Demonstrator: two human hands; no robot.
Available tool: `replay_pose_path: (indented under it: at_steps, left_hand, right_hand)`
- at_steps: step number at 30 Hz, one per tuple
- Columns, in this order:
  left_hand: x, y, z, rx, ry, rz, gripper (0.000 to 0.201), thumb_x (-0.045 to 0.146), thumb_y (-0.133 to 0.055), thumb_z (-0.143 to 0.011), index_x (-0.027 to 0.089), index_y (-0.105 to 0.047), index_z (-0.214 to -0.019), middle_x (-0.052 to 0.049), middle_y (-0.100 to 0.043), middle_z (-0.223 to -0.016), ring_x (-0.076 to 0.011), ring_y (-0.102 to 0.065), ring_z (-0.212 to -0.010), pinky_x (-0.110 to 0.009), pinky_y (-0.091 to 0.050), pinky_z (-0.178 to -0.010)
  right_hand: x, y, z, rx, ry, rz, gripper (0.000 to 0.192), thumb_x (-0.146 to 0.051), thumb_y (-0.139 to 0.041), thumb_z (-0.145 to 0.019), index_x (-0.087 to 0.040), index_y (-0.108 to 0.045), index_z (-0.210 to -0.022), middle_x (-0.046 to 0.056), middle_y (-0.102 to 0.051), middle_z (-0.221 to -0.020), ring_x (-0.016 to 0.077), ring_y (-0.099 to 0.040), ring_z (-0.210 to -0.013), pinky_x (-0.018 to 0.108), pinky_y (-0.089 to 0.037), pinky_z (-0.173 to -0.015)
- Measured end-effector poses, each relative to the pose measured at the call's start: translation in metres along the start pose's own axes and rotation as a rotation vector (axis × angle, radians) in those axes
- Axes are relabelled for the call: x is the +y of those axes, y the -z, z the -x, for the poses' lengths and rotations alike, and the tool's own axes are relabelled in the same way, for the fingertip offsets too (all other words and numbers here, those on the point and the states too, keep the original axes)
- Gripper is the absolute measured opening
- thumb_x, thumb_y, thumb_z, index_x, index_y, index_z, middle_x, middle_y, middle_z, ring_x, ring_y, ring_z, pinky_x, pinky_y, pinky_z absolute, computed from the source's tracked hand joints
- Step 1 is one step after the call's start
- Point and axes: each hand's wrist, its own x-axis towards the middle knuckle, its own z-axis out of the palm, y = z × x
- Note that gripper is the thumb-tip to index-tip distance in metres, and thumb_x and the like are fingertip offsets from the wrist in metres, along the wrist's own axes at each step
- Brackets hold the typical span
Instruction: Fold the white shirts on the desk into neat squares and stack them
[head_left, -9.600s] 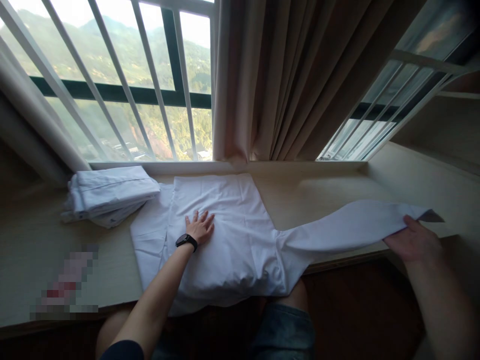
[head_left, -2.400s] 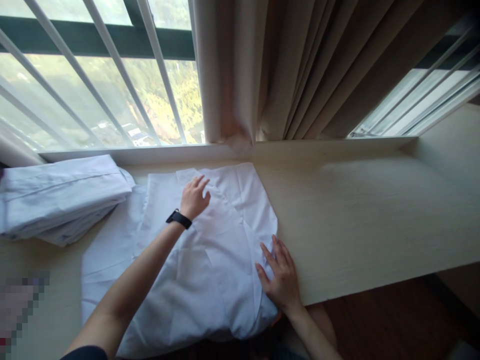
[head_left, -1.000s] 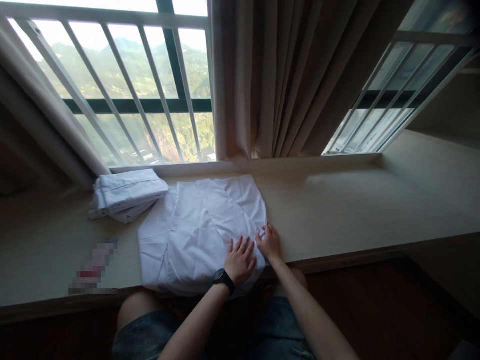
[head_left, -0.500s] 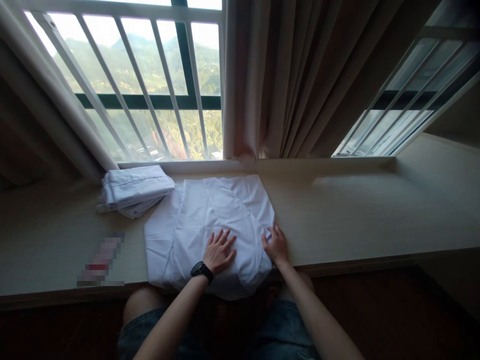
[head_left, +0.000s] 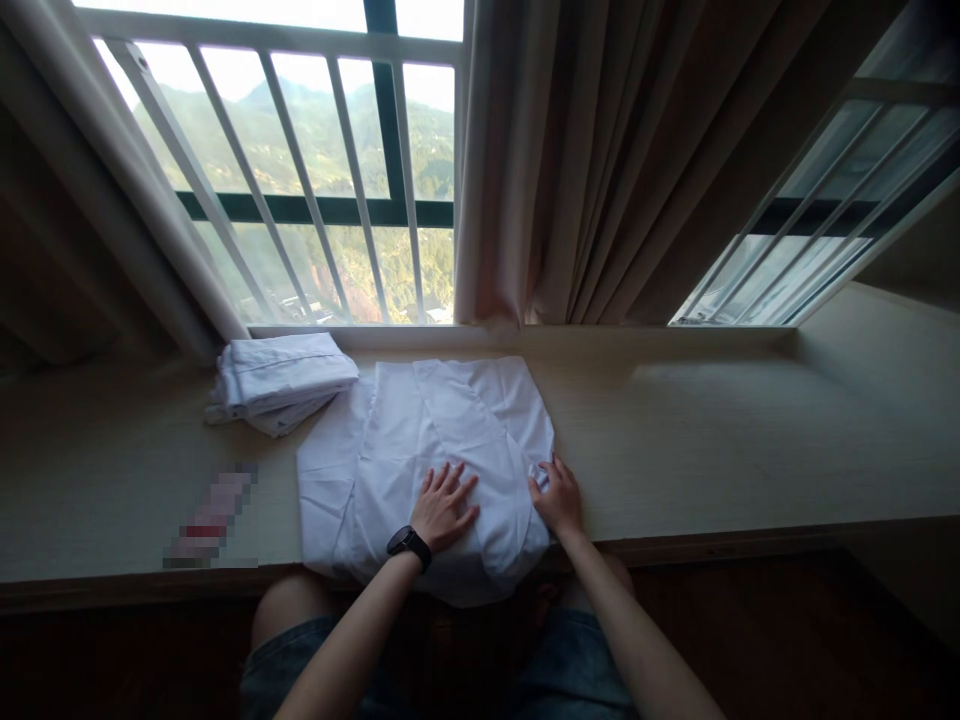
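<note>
Head view: white garment (head_left: 397, 410) spread ctr of frame on pale ledge (head_left: 690, 440), lower edge hanging past its front. Chg vs ~10 s ago: sleeve (head_left: 463, 410) was stretched out to frame R, now folded in over body, so that side's fold looks abt done. L hand (head_left: 444, 508) flat on lower ctr, fingers spread, no grip. R hand (head_left: 559, 497) at R edge, appar. pinching bit of cloth, thumb vs fingers. Folded white stack (head_left: 289, 372) left of ctr, just beside.

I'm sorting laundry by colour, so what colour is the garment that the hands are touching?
The garment is plain white, shown best in the head view.
</note>
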Motion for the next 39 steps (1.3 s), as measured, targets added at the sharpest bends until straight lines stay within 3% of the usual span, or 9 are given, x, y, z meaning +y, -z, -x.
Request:
replay_pose_path:
  at_steps: [11, 18, 27, 39]
  left_hand:
    - [0.0007, 0.0005, 0.0003, 0.007, 0.011, 0.011, 0.056, 0.057, -0.047, -0.095, 0.036, -0.048, -0.147, -0.003, -0.039, -0.158, -0.0327, -0.03, -0.148, -0.058, -0.023, -0.119]
    - [-0.0016, -0.0014, -0.0007, -0.027, 0.01, 0.009, 0.06, 0.058, -0.046, -0.095, 0.037, -0.042, -0.15, -0.002, -0.035, -0.161, -0.0325, -0.028, -0.149, -0.058, -0.021, -0.12]
    - [-0.0007, -0.0004, -0.0008, -0.028, 0.009, 0.014, 0.059, 0.058, -0.045, -0.095, 0.037, -0.042, -0.15, -0.003, -0.035, -0.161, -0.0323, -0.027, -0.149, -0.057, -0.02, -0.121]
    - [-0.001, -0.0001, -0.001, -0.007, -0.002, 0.025, 0.061, 0.06, -0.046, -0.094, 0.036, -0.042, -0.151, -0.003, -0.037, -0.16, -0.0324, -0.029, -0.148, -0.056, -0.021, -0.12]
  right_hand:
    - [0.0003, -0.0008, -0.0002, -0.001, 0.006, 0.009, 0.03, -0.034, -0.058, -0.085, -0.02, -0.066, -0.11, 0.014, -0.056, -0.136, 0.0282, -0.052, -0.125, 0.043, -0.043, -0.108]
    - [0.0006, -0.0003, 0.0001, -0.016, -0.011, 0.012, 0.033, -0.035, -0.057, -0.085, -0.018, -0.064, -0.113, 0.016, -0.056, -0.135, 0.0286, -0.05, -0.127, 0.043, -0.042, -0.11]
    - [0.0012, 0.0009, -0.0014, -0.006, -0.024, -0.015, 0.022, -0.037, -0.055, -0.09, -0.019, -0.065, -0.097, 0.015, -0.057, -0.133, 0.0267, -0.051, -0.126, 0.04, -0.041, -0.109]
    - [-0.001, 0.0044, -0.0002, 0.013, 0.028, -0.004, 0.019, -0.028, -0.051, -0.093, -0.021, -0.068, -0.093, 0.012, -0.059, -0.118, 0.0245, -0.053, -0.114, 0.038, -0.044, -0.101]
